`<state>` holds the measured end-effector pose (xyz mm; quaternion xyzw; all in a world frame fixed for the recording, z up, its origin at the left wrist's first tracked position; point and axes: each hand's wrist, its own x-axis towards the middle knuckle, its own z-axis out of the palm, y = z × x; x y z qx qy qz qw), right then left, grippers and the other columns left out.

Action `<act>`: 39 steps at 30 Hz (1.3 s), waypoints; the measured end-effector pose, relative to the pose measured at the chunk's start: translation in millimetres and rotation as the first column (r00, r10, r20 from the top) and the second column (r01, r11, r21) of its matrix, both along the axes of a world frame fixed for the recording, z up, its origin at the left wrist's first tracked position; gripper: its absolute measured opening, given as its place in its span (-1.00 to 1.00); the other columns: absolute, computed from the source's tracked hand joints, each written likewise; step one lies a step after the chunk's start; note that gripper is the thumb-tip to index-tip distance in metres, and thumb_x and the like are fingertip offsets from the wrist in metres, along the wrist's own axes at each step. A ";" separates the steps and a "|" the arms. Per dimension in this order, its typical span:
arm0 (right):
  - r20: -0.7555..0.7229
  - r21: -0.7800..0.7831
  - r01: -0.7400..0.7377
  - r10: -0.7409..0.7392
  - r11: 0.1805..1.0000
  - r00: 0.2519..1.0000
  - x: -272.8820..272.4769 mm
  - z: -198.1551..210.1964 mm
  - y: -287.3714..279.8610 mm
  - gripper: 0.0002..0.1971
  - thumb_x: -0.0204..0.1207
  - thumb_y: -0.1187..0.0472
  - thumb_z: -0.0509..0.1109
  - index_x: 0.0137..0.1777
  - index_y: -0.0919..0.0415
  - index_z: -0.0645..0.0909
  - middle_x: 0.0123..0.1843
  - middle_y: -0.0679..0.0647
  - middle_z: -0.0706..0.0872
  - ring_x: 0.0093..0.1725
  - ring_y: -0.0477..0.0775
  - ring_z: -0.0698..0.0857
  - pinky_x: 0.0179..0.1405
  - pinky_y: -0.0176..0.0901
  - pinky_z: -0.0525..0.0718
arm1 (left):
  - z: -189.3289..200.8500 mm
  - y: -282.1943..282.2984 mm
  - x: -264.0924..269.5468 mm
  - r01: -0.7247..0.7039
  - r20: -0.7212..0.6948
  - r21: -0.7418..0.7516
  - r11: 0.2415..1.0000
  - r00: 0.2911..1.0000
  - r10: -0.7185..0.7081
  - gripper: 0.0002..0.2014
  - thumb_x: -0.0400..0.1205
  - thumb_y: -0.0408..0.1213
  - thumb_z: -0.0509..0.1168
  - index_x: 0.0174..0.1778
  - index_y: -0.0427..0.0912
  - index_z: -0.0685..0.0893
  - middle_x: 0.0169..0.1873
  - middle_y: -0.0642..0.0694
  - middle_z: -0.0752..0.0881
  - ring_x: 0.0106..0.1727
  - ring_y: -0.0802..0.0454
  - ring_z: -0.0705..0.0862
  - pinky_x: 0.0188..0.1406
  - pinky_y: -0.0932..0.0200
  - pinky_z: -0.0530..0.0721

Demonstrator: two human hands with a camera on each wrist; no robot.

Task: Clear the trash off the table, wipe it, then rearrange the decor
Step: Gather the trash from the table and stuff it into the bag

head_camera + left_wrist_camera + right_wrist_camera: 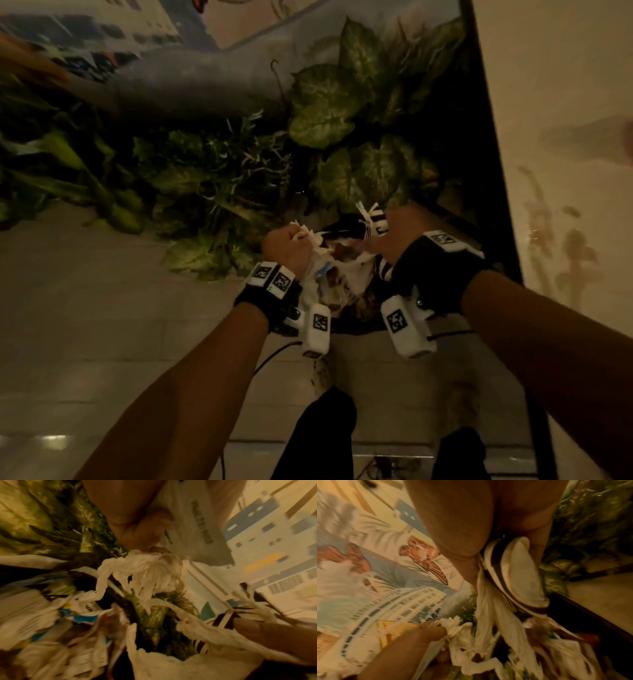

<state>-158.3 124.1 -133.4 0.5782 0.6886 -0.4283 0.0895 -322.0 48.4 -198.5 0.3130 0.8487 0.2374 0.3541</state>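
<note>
A white plastic bag [342,281] stuffed with paper trash hangs between my two hands above the floor. My left hand [287,243] grips the bag's left handle [145,566] in a fist. My right hand [378,236] pinches the stretched right handle [486,601] together with a crushed black-and-white striped paper cup [517,577], which also shows as the striped cup [375,219] in the head view. In the left wrist view, crumpled printed papers [51,615] lie inside the open bag mouth. The wrist views are blurred.
Artificial green plants [325,113] fill the space just behind the bag. A painted mural wall [171,78] rises beyond them. A dark vertical frame [493,171] and a cream panel [565,171] stand at the right. Tiled floor [102,325] lies at the left and below.
</note>
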 end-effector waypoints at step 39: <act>-0.024 -0.215 0.069 -0.076 0.974 0.997 -17.1 -115.8 -48.3 -0.47 0.50 0.18 0.37 0.49 0.15 0.39 0.48 0.21 0.45 0.43 0.27 0.46 0.44 0.05 0.46 | -78.5 -16.4 -11.8 0.325 0.121 -0.261 0.909 0.945 -0.304 -0.49 0.66 -0.24 0.23 0.56 -0.16 0.36 0.47 -0.07 0.45 0.49 -0.05 0.43 0.43 0.23 0.34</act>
